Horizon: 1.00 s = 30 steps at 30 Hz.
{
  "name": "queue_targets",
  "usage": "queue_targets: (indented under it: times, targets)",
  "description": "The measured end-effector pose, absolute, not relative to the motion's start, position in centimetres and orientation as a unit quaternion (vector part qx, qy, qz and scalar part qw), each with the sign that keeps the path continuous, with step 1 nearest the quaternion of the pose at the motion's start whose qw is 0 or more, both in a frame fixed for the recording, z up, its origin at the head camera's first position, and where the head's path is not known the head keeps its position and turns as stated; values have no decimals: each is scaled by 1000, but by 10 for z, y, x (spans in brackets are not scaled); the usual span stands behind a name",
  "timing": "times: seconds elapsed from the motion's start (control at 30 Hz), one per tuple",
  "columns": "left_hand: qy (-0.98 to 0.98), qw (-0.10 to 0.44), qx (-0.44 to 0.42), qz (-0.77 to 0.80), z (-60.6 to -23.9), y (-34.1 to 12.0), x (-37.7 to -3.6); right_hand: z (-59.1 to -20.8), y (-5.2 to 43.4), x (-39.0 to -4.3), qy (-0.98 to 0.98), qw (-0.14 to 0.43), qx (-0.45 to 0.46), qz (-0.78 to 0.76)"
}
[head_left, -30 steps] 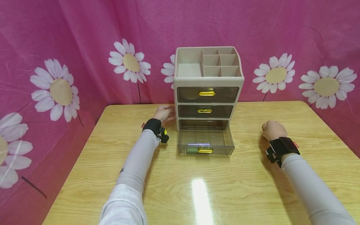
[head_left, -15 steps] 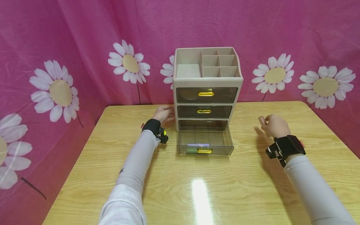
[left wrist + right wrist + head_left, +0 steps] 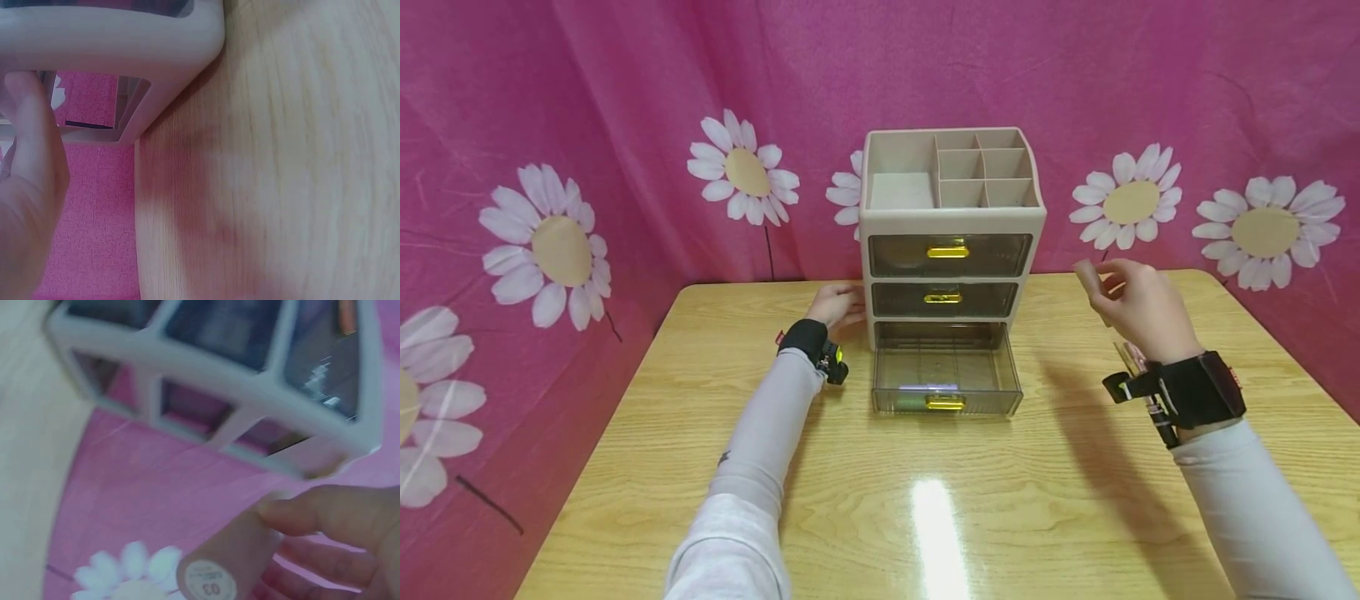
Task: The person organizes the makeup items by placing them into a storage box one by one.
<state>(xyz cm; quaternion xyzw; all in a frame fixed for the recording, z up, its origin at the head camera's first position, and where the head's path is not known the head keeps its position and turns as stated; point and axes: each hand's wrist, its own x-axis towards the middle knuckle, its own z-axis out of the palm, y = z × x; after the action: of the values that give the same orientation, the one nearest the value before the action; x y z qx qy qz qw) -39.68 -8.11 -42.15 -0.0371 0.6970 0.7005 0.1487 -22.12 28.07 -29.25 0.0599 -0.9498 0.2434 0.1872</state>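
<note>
A beige desk organiser point(image 3: 951, 233) with three smoky drawers and gold handles stands at the back of the wooden table point(image 3: 925, 500). Its bottom drawer point(image 3: 946, 377) is pulled out. My left hand point(image 3: 838, 304) rests against the organiser's left side point(image 3: 119, 44), fingers straight. My right hand point(image 3: 1131, 304) is raised to the right of the organiser and pinches a small beige tube point(image 3: 1088, 279) point(image 3: 234, 559), its round labelled end facing the right wrist camera.
The organiser's top has a large tray and several small compartments point(image 3: 981, 167). A pink cloth with white daisies point(image 3: 745, 171) hangs behind and at the left. Bare tabletop lies in front of the drawer.
My right hand has lifted off the table with the beige tube and moved up and toward the organiser. The left hand has stayed on the organiser's side.
</note>
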Motion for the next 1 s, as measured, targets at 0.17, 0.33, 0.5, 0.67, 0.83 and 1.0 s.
queue_targets:
  times: [0.17,0.33,0.5,0.67,0.83,1.0]
  targets:
    - [705,155,-50,690,-404,-78,-383,-274,259,-213,-949,187,95,235]
    - [694,149,-35,703,-423,-80,-397,-264,238,-209,-946,174,132,239]
    - [664,158,-13,730,-483,-90,-457,-262,220,-211,-944,161,175,227]
    - [666,159,-9,729,-497,-93,-470,-264,203,-217,-942,155,206,214]
    - [672,156,-9,724,-452,-87,-425,-268,187,-225,-942,133,237,198]
    - [679,162,-32,715,-474,-87,-449,-273,173,-233,-943,106,262,176]
